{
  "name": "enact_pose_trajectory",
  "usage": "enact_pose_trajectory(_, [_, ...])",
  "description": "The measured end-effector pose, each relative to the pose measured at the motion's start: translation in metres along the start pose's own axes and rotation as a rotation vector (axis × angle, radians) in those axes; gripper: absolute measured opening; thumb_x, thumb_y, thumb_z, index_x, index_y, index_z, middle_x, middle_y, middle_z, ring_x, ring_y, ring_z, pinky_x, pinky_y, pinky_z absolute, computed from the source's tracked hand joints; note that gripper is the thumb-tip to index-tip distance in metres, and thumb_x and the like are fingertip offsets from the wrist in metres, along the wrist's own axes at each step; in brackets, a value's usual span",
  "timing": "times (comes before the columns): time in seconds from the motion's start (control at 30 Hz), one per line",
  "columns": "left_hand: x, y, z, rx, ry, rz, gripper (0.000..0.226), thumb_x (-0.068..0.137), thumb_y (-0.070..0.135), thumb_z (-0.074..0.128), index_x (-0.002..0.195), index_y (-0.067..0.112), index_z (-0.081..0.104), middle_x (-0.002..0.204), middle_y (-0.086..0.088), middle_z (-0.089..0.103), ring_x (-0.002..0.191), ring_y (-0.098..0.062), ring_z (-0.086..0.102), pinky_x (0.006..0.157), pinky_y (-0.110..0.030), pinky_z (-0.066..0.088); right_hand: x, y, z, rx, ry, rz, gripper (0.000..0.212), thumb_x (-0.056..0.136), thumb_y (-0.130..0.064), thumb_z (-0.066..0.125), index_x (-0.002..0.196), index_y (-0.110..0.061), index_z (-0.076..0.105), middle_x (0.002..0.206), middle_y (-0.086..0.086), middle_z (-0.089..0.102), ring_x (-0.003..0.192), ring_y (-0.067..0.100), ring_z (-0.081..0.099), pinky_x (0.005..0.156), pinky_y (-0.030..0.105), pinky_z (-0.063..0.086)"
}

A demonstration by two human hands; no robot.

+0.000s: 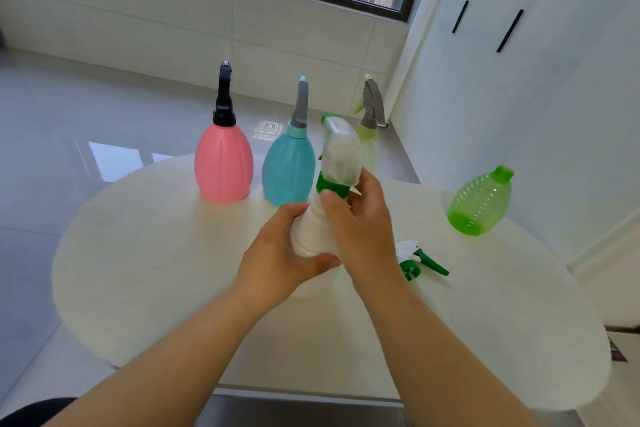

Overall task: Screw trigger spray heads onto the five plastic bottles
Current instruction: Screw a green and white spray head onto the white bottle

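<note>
My left hand (277, 260) grips the body of a white bottle (313, 232) held tilted above the round white table (173, 253). My right hand (360, 229) is closed around its green collar and white trigger spray head (341, 156). At the back stand a pink bottle (223, 166) with a black head, a blue bottle (287, 172) with a grey head, and a pale yellow-green bottle (369, 146) with a grey head, partly hidden behind the held head. A green bottle (481, 201) lies on its side at the right, capless. A loose green-and-white spray head (420, 260) lies beside my right wrist.
The table's near edge is at the bottom of the view. A white cabinet (536, 62) with black handles stands at the right, a tiled wall and window behind. Glossy floor tiles spread to the left.
</note>
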State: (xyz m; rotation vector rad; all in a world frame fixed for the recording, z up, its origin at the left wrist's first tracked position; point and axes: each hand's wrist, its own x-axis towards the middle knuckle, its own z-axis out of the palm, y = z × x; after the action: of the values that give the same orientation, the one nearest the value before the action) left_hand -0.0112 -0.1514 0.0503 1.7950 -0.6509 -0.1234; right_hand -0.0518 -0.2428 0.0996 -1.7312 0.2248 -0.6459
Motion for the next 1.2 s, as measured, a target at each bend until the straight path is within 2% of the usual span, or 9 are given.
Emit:
enact_pose_trajectory(0.13, [0.0, -0.002, 0.0, -0.003, -0.001, -0.017, 0.059, 0.06, 0.031, 0.078, 0.098, 0.046, 0.034, 0.095, 0.023, 0.05, 0.091, -0.011, 0.054, 0.086, -0.036, 0.05, 0.003, -0.004, -0.01, 0.015, -0.034, 0.004, 0.017, 0.082, -0.015, 0.056, 0.09, -0.029, 0.052, 0.08, -0.017, 0.057, 0.07, -0.007, 0.058, 0.057, -0.001, 0.043])
enact_pose_trajectory(0.3, [-0.001, 0.001, 0.002, -0.001, 0.01, -0.005, 0.059, 0.06, 0.032, 0.077, 0.098, 0.045, 0.033, 0.096, 0.022, 0.046, 0.096, -0.012, 0.051, 0.086, -0.034, 0.048, 0.008, -0.006, 0.001, -0.039, 0.107, -0.015, 0.04, 0.069, -0.02, 0.072, 0.073, -0.033, 0.034, 0.077, -0.015, 0.048, 0.068, 0.0, 0.052, 0.054, -0.003, 0.04])
enact_pose_trajectory(0.5, [0.0, -0.001, 0.0, -0.022, 0.004, 0.001, 0.053, 0.057, 0.033, 0.077, 0.089, 0.047, 0.037, 0.091, 0.027, 0.048, 0.093, -0.013, 0.054, 0.081, -0.033, 0.048, 0.009, -0.008, 0.007, -0.069, 0.088, -0.005, 0.058, 0.073, -0.022, 0.068, 0.119, -0.021, 0.034, 0.084, -0.022, 0.039, 0.069, -0.005, 0.05, 0.05, -0.008, 0.034])
enact_pose_trajectory(0.63, [0.002, -0.006, -0.003, -0.019, -0.015, -0.011, 0.055, 0.058, 0.034, 0.078, 0.089, 0.051, 0.036, 0.092, 0.027, 0.048, 0.085, -0.007, 0.054, 0.075, -0.028, 0.047, 0.003, -0.013, -0.011, -0.073, -0.084, 0.041, 0.02, 0.079, -0.013, 0.055, 0.096, -0.023, 0.055, 0.076, -0.015, 0.056, 0.061, -0.011, 0.056, 0.049, -0.002, 0.039])
enact_pose_trajectory(0.77, [0.002, -0.004, -0.003, -0.009, -0.033, -0.015, 0.055, 0.059, 0.035, 0.076, 0.09, 0.05, 0.033, 0.091, 0.029, 0.045, 0.083, 0.001, 0.05, 0.071, -0.022, 0.042, 0.008, -0.016, -0.025, -0.015, -0.133, 0.009, 0.022, 0.076, -0.009, 0.064, 0.082, -0.028, 0.057, 0.078, -0.016, 0.061, 0.064, -0.014, 0.059, 0.056, 0.001, 0.044])
enact_pose_trajectory(0.87, [0.001, -0.005, -0.002, 0.003, -0.027, -0.013, 0.058, 0.06, 0.033, 0.076, 0.096, 0.047, 0.032, 0.091, 0.028, 0.045, 0.087, -0.008, 0.05, 0.077, -0.027, 0.043, 0.012, -0.012, -0.016, -0.067, -0.047, -0.015, 0.034, 0.069, -0.016, 0.072, 0.075, -0.032, 0.043, 0.077, -0.012, 0.054, 0.067, 0.001, 0.058, 0.055, 0.001, 0.043])
enact_pose_trajectory(0.97, [0.002, -0.003, -0.002, 0.017, -0.023, 0.005, 0.06, 0.061, 0.033, 0.076, 0.102, 0.041, 0.033, 0.094, 0.025, 0.044, 0.094, -0.011, 0.05, 0.08, -0.027, 0.044, 0.014, -0.007, -0.004, -0.121, 0.068, -0.04, 0.041, 0.069, -0.022, 0.072, 0.077, -0.032, 0.033, 0.079, -0.012, 0.045, 0.07, 0.004, 0.05, 0.055, -0.002, 0.039])
enact_pose_trajectory(1.1, [0.004, -0.005, -0.002, 0.014, -0.033, 0.02, 0.06, 0.061, 0.033, 0.075, 0.103, 0.039, 0.032, 0.096, 0.022, 0.046, 0.096, -0.012, 0.051, 0.078, -0.022, 0.042, 0.008, -0.005, 0.005, -0.13, 0.042, 0.021, 0.044, 0.077, -0.025, 0.063, 0.114, -0.022, 0.039, 0.09, -0.012, 0.046, 0.075, 0.003, 0.05, 0.049, -0.001, 0.039])
enact_pose_trajectory(1.2, [0.004, -0.005, -0.002, 0.02, -0.049, 0.016, 0.061, 0.061, 0.035, 0.075, 0.102, 0.042, 0.032, 0.094, 0.027, 0.045, 0.095, -0.011, 0.05, 0.078, -0.023, 0.043, 0.006, -0.005, -0.004, -0.12, -0.015, 0.028, 0.019, 0.082, -0.021, 0.057, 0.095, -0.03, 0.046, 0.078, -0.018, 0.05, 0.068, -0.004, 0.054, 0.051, -0.006, 0.036])
